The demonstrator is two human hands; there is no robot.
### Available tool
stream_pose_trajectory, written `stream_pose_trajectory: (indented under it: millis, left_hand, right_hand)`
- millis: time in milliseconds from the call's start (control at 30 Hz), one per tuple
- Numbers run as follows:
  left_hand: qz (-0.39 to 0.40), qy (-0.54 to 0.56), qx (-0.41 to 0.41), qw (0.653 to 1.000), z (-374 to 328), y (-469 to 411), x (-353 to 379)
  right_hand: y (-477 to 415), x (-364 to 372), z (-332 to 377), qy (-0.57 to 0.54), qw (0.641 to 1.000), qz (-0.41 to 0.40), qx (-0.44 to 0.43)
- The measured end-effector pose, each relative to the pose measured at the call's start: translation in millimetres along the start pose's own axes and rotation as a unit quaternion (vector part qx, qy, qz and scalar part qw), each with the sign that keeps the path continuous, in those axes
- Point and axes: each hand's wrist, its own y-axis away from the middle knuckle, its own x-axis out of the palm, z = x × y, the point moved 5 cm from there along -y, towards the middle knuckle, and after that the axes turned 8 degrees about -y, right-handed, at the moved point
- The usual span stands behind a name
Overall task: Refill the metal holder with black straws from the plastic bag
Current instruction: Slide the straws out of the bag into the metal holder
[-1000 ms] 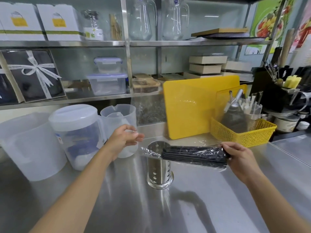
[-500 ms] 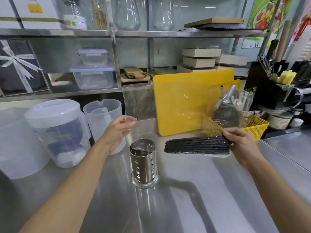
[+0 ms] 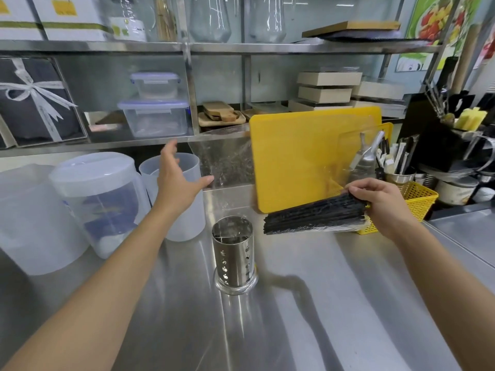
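The metal holder (image 3: 233, 254), a perforated steel cylinder, stands upright on the steel counter (image 3: 308, 303) in the middle. I see no straws in it. The black straws (image 3: 313, 216) lie as a bundle inside a clear plastic bag, held level in the air just right of and above the holder's rim. My right hand (image 3: 383, 203) grips the bundle's right end. My left hand (image 3: 175, 183) is raised above the counter to the left of the holder, fingers spread, holding nothing.
Clear plastic jugs (image 3: 176, 199) and a lidded pitcher (image 3: 99, 199) stand to the left, close under my left hand. A yellow cutting board (image 3: 294, 156) leans at the back. A yellow basket (image 3: 419, 199) with utensils sits behind my right hand. Shelves run along the back.
My right hand drew the bagged straws to the right, off the holder's rim. My left hand rose and opened wider.
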Motion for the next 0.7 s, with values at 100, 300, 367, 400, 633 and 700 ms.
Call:
stream_pose_trajectory:
  millis: [100, 300, 367, 400, 633, 700]
  left_hand:
    - [0.007, -0.053, 0.070, 0.996, -24, -14, -5]
    - [0.040, -0.129, 0.147, 0.980, -70, -34, -4]
    - [0.057, -0.155, 0.169, 0.972, -78, -37, 2]
    - [0.059, -0.164, 0.181, 0.968, -80, -38, 5]
    - [0.031, -0.222, 0.223, 0.949, -81, -42, 18]
    - [0.023, -0.241, 0.207, 0.948, -79, -48, 18]
  right_hand:
    - [-2, 0, 0, 0.011, 1.000, -0.005, 0.003]
    - [-3, -3, 3, 0.033, 0.999, -0.005, 0.001]
    - [-3, -3, 5, 0.039, 0.999, -0.005, 0.002]
    - [-4, -3, 7, 0.042, 0.999, -0.006, 0.000]
    - [-7, 0, 19, 0.078, 0.997, 0.006, -0.006]
    - [-9, 2, 22, 0.083, 0.996, 0.006, -0.010]
